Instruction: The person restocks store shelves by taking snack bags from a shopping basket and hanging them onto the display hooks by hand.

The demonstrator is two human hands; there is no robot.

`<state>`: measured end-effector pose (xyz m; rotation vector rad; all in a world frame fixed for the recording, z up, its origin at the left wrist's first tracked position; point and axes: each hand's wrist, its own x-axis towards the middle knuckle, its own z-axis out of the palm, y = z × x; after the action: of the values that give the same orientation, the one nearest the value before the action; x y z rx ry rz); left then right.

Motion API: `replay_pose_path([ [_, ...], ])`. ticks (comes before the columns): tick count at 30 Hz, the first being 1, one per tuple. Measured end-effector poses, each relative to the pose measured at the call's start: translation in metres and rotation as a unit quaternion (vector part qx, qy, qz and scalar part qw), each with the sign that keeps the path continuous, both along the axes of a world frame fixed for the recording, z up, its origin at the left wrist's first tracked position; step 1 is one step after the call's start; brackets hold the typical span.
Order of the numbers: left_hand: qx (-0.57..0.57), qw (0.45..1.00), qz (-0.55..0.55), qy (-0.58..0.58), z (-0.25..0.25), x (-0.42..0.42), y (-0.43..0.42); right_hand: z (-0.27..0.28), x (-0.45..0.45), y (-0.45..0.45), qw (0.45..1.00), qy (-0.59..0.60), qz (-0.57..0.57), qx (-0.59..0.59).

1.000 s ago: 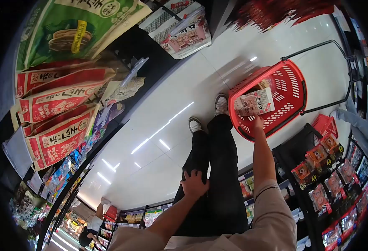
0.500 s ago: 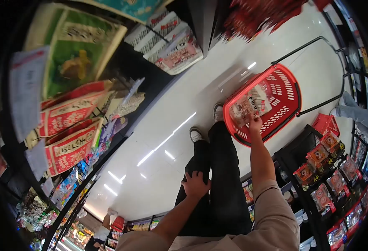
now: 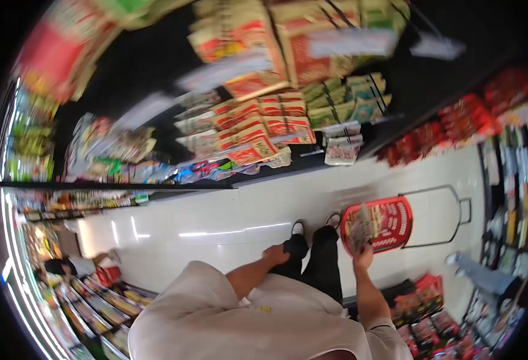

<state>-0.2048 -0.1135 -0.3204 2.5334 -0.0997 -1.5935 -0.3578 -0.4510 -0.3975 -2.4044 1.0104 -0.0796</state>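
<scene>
Here, right hand (image 3: 364,257) grasps a mottled, greyish packet (image 3: 360,231); left hand (image 3: 276,255): I cannot tell.

Tan-and-red snack bags (image 3: 255,141) are stacked in rows on the dark shelf unit (image 3: 141,66) at the far side, w/ pale price tags (image 3: 354,43) fixed along it, blurred. Red pkts (image 3: 468,114) are hung at far R. Pale tiled floor (image 3: 246,247) is streaked w/ reflected light. At L, a person in a dark top (image 3: 66,266) is seen nr a red item (image 3: 108,275), details unclear. At R, a person in blue jeans (image 3: 486,276) is partly shown. More pkts (image 3: 429,330) are displayed at near R, labels illegible.
</scene>
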Motion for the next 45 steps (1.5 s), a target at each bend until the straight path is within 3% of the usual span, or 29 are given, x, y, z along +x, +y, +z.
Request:
replay_pose_path([
  [1,-0.008,0.999,0.046,0.001,0.023,0.009,0.002,0.029,0.005,0.006,0.998,-0.003,0.060,0.003],
  [5,-0.153,0.977,0.129,-0.073,0.022,0.020,0.035,0.138,0.047,0.053,0.979,-0.045,0.195,0.036],
  [7,-0.240,0.936,0.256,0.031,0.034,0.037,0.049,0.183,0.068,0.084,0.972,-0.042,0.221,0.063],
  [8,-0.270,0.903,0.327,0.069,0.074,0.044,0.051,0.206,0.081,0.100,0.966,-0.062,0.233,0.089],
  [10,-0.356,0.831,0.403,0.142,0.123,0.055,0.063,0.205,0.089,0.109,0.947,-0.052,0.244,0.202],
  [13,-0.433,0.796,0.417,0.078,0.151,0.063,0.083,0.252,0.126,0.145,0.892,-0.225,0.329,0.212],
  [14,-0.441,0.789,0.422,0.064,0.155,0.064,0.086,0.249,0.134,0.148,0.874,-0.202,0.339,0.284],
  [17,-0.464,0.730,0.500,0.046,0.130,0.050,0.087,0.279,0.167,0.168,0.852,-0.142,0.387,0.322],
  [18,-0.505,0.661,0.545,0.108,0.171,0.046,0.080,0.265,0.174,0.170,0.842,-0.131,0.397,0.340],
  [21,-0.533,0.618,0.578,-0.003,0.162,0.020,0.057,0.255,0.195,0.177,0.833,-0.129,0.367,0.393],
  [22,-0.532,0.625,0.571,-0.027,0.113,0.016,0.058,0.254,0.197,0.180,0.839,-0.123,0.348,0.400],
  [25,-0.494,0.665,0.544,-0.132,0.134,0.017,0.052,0.235,0.197,0.180,0.844,-0.136,0.298,0.424],
  [28,-0.476,0.644,0.590,-0.103,0.136,0.013,0.042,0.218,0.192,0.174,0.897,-0.150,0.330,0.255],
  [31,-0.394,0.677,0.615,-0.086,0.161,0.006,0.033,0.212,0.185,0.175,0.910,-0.125,0.252,0.303],
  [32,-0.381,0.680,0.620,-0.087,0.160,0.003,0.033,0.109,0.185,0.167,0.904,-0.099,0.266,0.318],
  [35,-0.343,0.681,0.636,-0.118,0.157,0.001,0.043,0.160,0.188,0.183,0.795,0.004,0.144,0.590],
  [36,-0.330,0.678,0.641,-0.141,0.160,0.001,0.045,0.166,0.193,0.189,0.782,0.017,0.113,0.612],
  [38,-0.278,0.705,0.630,-0.166,0.150,0.002,0.054,0.194,0.210,0.199,0.760,0.000,0.165,0.628],
  [41,-0.292,0.682,0.644,-0.188,0.095,0.009,0.070,0.200,0.244,0.217,0.751,0.013,0.245,0.613],
  [42,-0.244,0.702,0.630,-0.225,0.106,0.019,0.070,0.198,0.258,0.220,0.752,0.020,0.280,0.597],
  [44,-0.337,0.662,0.637,-0.207,0.084,0.046,0.087,0.143,0.292,0.234,0.809,-0.066,0.395,0.431],
  [45,-0.380,0.640,0.638,-0.198,0.082,0.060,0.099,0.147,0.309,0.248,0.821,-0.106,0.445,0.341],
])
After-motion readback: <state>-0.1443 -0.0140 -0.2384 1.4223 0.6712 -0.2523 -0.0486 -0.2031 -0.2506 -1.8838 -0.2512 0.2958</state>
